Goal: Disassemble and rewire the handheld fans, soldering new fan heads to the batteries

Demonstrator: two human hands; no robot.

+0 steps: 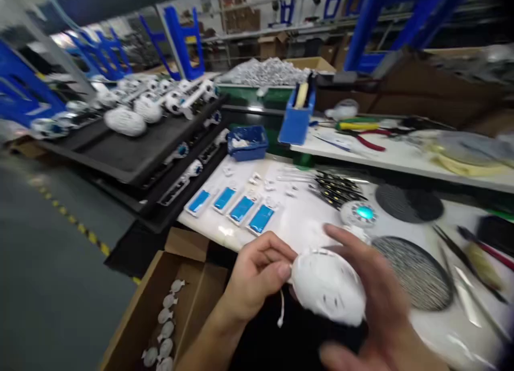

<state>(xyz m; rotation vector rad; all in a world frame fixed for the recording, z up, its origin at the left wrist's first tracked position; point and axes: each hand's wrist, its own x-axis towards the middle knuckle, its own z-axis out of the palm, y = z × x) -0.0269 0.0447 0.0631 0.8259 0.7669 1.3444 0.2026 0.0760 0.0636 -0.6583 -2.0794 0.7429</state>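
Fingertips [281, 272] of the left hand [252, 280] pinch the rim of the white dome shell [327, 285] at lower centre, while the right hand [377, 307] wraps its far side; it looks like light, rigid, smooth plastic, best held by its edge.

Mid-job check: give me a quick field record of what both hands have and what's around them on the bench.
held: white domed housing, small white lead dangling under it
left hand: pinches the housing's left edge
right hand: cupped around its right side, blurred
bench: four blue-faced flat parts, round part lit teal, round black grille
lower left: cardboard box holding small white parts
far left: black trays with white units
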